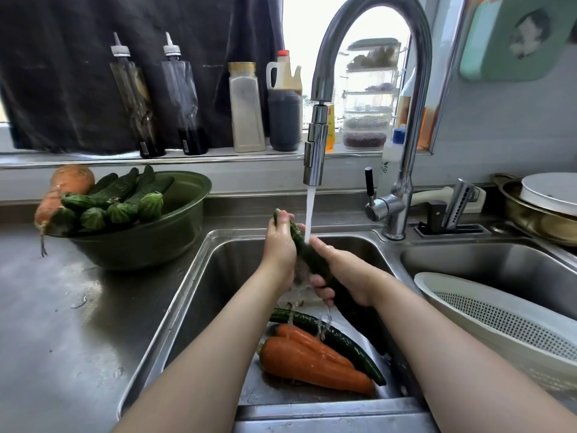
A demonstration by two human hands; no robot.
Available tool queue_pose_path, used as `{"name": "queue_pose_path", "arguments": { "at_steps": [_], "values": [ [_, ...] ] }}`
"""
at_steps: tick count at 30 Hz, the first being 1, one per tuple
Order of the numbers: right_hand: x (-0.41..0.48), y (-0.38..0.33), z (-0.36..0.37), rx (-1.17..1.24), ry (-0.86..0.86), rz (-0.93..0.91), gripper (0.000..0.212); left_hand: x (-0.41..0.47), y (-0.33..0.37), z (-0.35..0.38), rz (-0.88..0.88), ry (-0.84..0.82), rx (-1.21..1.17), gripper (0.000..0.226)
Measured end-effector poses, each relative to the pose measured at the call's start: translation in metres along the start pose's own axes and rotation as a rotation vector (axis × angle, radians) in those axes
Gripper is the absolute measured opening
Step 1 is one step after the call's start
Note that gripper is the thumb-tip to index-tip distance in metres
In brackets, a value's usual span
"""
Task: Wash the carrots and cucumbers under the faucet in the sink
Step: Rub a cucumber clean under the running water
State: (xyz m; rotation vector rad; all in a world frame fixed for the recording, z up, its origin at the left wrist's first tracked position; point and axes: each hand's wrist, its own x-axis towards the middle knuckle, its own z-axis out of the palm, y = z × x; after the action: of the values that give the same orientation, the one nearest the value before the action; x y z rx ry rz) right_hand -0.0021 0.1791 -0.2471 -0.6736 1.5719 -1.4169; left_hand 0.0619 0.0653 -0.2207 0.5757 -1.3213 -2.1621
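Possibly the wet cucumber [313, 259], gripped mid-frame by both left hand [279, 245] and right hand [340, 273] (under running water [309, 210]), slips into the sink [215, 276].

Crowded low in the sink [218, 292] by carrots [312, 367] and a cucumber [346, 345]; hemmed above by the faucet [315, 151]; blocked left by the green bowl [150, 242]; open across the near counter [78, 323].

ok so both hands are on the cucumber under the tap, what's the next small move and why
Probably slide the cucumber lengthwise through the water stream, upper end leading, rubbing as it goes. The stream lands near its upper part, just between the left hand and the right hand, while the long lower end below the right hand sits outside the water.
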Motion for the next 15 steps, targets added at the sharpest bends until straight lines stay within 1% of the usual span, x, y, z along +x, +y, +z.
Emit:
{"name": "queue_pose_path", "arguments": {
  "at_steps": [1,2,3,5,6,8,9,10,11,13,15],
  "values": [
    [-0.0015,0.0013,-0.0010,-0.040,0.011,-0.010,0.059,0.0000,-0.0013,-0.0009,0.046,0.005,0.028,0.025],
    [-0.0031,0.0034,-0.0023,-0.084,0.023,-0.021,0.060,-0.0011,-0.0023,-0.0026,0.045,-0.005,0.017,0.019],
    [-0.0037,0.0057,-0.0035,-0.113,0.039,-0.034,0.060,-0.0013,-0.0028,-0.0041,0.027,-0.026,0.002,0.017],
    [-0.0032,0.0087,-0.0072,-0.098,0.068,-0.061,0.056,0.0012,-0.0027,-0.0081,0.064,-0.029,0.080,0.015],
    [-0.0028,0.0093,-0.0091,-0.074,0.069,-0.067,0.049,0.0009,-0.0027,-0.0086,0.089,-0.020,0.144,0.017],
    [-0.0039,0.0079,-0.0103,-0.032,0.026,-0.065,0.028,-0.0009,-0.0042,-0.0061,0.183,-0.017,0.270,0.030],
    [-0.0050,0.0069,-0.0090,-0.008,-0.005,-0.049,0.021,-0.0035,-0.0038,-0.0035,0.198,-0.012,0.284,0.037],
    [-0.0058,0.0060,-0.0070,0.020,-0.038,-0.024,0.019,-0.0058,-0.0031,-0.0018,0.194,-0.006,0.272,0.041],
    [-0.0063,0.0052,-0.0051,0.043,-0.074,0.006,0.020,-0.0066,-0.0023,-0.0011,0.174,-0.001,0.243,0.043],
    [-0.0077,0.0035,-0.0030,0.049,-0.103,0.061,0.034,-0.0053,0.0010,-0.0039,0.103,-0.039,0.189,0.046],
    [-0.0080,0.0038,-0.0089,0.039,-0.094,0.082,0.051,-0.0061,0.0027,-0.0075,0.035,-0.165,0.153,0.048]
  ]
}}
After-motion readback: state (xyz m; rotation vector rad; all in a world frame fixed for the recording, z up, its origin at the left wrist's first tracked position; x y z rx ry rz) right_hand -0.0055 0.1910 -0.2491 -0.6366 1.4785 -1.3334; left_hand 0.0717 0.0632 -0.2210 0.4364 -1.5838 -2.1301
